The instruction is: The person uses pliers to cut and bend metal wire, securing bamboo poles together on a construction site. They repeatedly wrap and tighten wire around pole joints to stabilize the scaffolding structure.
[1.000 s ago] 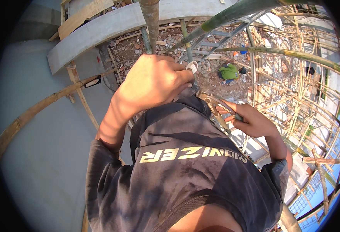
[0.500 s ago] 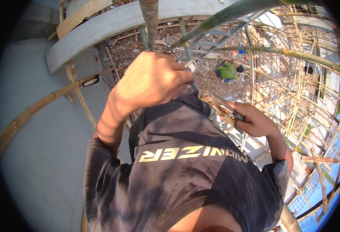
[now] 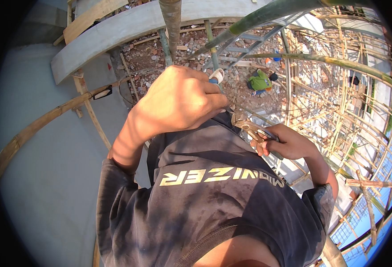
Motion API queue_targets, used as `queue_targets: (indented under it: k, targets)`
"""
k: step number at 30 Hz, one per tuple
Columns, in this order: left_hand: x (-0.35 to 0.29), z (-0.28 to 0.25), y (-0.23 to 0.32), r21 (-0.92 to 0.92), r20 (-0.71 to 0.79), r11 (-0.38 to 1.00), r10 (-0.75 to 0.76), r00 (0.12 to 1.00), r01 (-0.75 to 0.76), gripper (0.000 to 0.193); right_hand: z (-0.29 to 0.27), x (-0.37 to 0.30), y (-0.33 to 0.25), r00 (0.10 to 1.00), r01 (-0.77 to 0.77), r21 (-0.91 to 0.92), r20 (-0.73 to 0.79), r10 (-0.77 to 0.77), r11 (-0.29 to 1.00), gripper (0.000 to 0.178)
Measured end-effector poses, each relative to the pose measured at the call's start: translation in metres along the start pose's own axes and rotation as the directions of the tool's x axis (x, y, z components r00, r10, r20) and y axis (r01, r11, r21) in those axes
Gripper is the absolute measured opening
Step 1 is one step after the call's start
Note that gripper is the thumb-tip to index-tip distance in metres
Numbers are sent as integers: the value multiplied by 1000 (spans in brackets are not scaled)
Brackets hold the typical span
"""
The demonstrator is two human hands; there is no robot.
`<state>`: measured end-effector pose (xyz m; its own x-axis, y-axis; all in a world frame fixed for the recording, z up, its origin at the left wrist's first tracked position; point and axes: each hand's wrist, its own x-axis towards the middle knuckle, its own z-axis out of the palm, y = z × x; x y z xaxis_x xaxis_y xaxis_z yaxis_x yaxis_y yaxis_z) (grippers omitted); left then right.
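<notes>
- The dark, faded cotton T-shirt (image 3: pixel 213 164) with pale yellow lettering is nearest, both forearms bent around its sides, which apparently brings the hands together in front of the body.
- The left hand (image 3: pixel 182 100) is curled into a loose fist, knuckles up; its palm side is hidden, so I cannot tell what, if anything, it has hold of.
- The right hand (image 3: pixel 289 141) has its fingers wrapped around the handles of the rusty metal pliers with dark handles (image 3: pixel 250 127), gripping well back, probably for leverage.
- The pliers lie just right of the left fist, head pointed toward it, seemingly so both hands can meet at one spot; whether the jaws bite anything is unclear.
- Beyond the fist, a brown upright bamboo pole (image 3: pixel 171 26) and a thick green slanting bamboo pole (image 3: pixel 258 21) look like scaffold supports.
- Far below, a person in a green top (image 3: pixel 260 81) is on reddish, rubble-strewn ground (image 3: pixel 189 57).
</notes>
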<state>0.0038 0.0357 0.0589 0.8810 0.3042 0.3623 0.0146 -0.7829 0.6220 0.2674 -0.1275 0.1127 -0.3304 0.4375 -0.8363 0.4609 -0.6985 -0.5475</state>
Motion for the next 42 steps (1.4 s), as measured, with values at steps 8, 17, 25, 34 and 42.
queue_targets:
  k: [8, 17, 25, 34, 42]
  targets:
    - [4, -8, 15, 66, 42, 997, 48, 998, -50, 12, 13, 3, 4, 998, 12, -185, -52, -22, 983, 66]
    - [2, -4, 19, 38, -24, 995, 92, 995, -91, 15, 21, 7, 12, 993, -50, -259, -113, 21, 965, 70]
    - [-8, -5, 24, 37, -30, 995, 89, 996, -88, 14, 32, 12, 14, 980, 32, -314, -179, -92, 949, 57]
    - [-9, 5, 20, 82, 180, 992, -111, 977, 98, 44, 18, 19, 5, 963, -80, -392, -266, -30, 916, 44]
    - [-2, 40, 4, -105, 240, 994, 14, 971, 12, 78, 13, 25, -1, 954, -25, -603, -253, -162, 798, 34]
